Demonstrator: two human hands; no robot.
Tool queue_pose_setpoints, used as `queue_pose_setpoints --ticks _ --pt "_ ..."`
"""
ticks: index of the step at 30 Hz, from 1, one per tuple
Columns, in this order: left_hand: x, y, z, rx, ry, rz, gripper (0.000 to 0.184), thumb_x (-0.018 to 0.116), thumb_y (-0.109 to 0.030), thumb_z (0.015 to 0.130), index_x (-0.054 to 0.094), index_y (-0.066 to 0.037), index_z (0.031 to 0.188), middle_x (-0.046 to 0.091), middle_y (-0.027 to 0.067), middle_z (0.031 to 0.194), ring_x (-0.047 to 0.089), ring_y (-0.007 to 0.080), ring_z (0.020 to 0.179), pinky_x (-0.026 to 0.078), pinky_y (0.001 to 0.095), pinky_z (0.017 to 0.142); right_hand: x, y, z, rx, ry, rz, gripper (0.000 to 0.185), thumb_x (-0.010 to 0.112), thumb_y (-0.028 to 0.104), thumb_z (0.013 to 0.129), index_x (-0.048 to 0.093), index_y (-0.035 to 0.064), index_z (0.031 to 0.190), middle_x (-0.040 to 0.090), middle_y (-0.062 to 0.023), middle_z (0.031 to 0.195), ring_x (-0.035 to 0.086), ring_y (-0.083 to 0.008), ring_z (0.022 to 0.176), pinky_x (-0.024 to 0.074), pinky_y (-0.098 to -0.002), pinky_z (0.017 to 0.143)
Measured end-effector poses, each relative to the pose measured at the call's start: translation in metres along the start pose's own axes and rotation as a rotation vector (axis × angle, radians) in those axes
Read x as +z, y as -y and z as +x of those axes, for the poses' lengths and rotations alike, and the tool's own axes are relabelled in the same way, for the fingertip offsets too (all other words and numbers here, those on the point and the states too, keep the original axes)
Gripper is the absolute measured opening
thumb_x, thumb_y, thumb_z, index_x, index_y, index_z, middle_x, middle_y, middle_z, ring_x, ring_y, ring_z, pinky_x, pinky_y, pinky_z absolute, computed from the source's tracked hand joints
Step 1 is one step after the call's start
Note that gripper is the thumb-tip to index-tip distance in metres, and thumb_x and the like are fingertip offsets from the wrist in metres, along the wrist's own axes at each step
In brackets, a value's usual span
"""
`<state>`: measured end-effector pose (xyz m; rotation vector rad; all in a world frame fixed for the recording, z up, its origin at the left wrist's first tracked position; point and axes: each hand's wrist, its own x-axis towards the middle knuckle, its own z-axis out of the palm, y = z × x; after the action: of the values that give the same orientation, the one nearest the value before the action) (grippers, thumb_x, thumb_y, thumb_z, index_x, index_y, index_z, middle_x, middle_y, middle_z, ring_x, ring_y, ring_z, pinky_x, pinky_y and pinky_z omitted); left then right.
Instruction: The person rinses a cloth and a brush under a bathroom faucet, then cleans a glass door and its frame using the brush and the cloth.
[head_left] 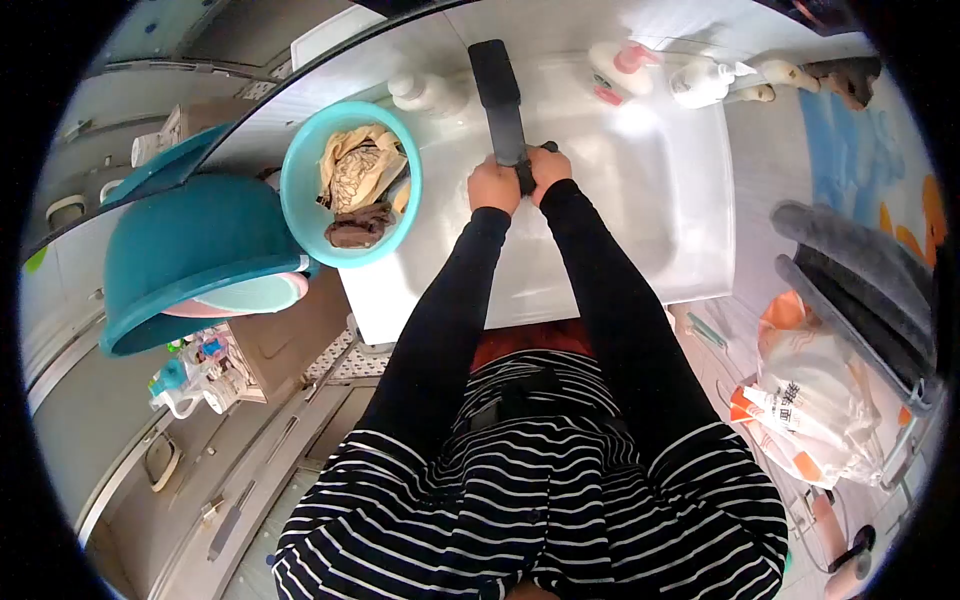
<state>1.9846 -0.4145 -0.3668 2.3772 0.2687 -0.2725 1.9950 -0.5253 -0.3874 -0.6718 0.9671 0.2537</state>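
Over the white sink (pixel 640 240), my left hand (pixel 495 187) and my right hand (pixel 549 172) are close together, their fingers closed at the lower end of the black faucet (pixel 497 85). Something dark shows between and just above them; I cannot make out what it is or where the faucet ends. A turquoise basin (pixel 291 185) stands on the sink's left side, holding beige cloth (pixel 365 170) and brown cloth (pixel 359 227).
Behind the sink stand a white bottle (pixel 425 93), a pink-topped pump bottle (pixel 622 72) and a white pump bottle (pixel 702 84). Larger teal basins (pixel 190 240) are at the left. A plastic bag (pixel 815 400) and grey towels (pixel 860 270) hang at the right.
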Motion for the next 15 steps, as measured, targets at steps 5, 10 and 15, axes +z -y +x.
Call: queue_pose_setpoints --ticks 5,10,15 --pt "-0.003 -0.018 -0.012 -0.341 0.129 -0.571 0.04 0.06 -0.035 0.097 0.067 0.001 0.112 0.071 0.0277 0.098 0.069 0.0473 0.087 0.055 0.05 0.079 0.004 0.002 0.002 -0.136 0.033 0.095 0.03 0.075 0.021 0.088 0.061 0.0013 0.105 0.067 -0.0138 0.091 0.069 -0.0273 0.079 0.055 -0.0407 0.063" --pt "0.001 -0.011 -0.011 0.116 0.057 -0.28 0.046 0.065 -0.041 0.093 0.066 0.0 0.113 0.071 0.0257 0.099 0.069 0.0469 0.088 0.054 0.0497 0.081 0.001 -0.001 0.005 0.022 0.266 0.074 0.028 0.07 0.026 0.093 0.063 0.0026 0.108 0.067 -0.0113 0.094 0.067 -0.0238 0.081 0.0549 -0.039 0.068" --pt "-0.024 -0.026 0.003 0.053 0.074 0.016 0.043 0.069 -0.04 0.09 0.07 0.001 0.101 0.073 0.0248 0.092 0.07 0.0448 0.088 0.054 0.0478 0.079 -0.005 -0.023 0.012 0.048 0.189 0.054 0.029 0.067 0.029 0.096 0.067 0.0036 0.11 0.07 -0.0102 0.098 0.069 -0.0226 0.089 0.0556 -0.0384 0.075"
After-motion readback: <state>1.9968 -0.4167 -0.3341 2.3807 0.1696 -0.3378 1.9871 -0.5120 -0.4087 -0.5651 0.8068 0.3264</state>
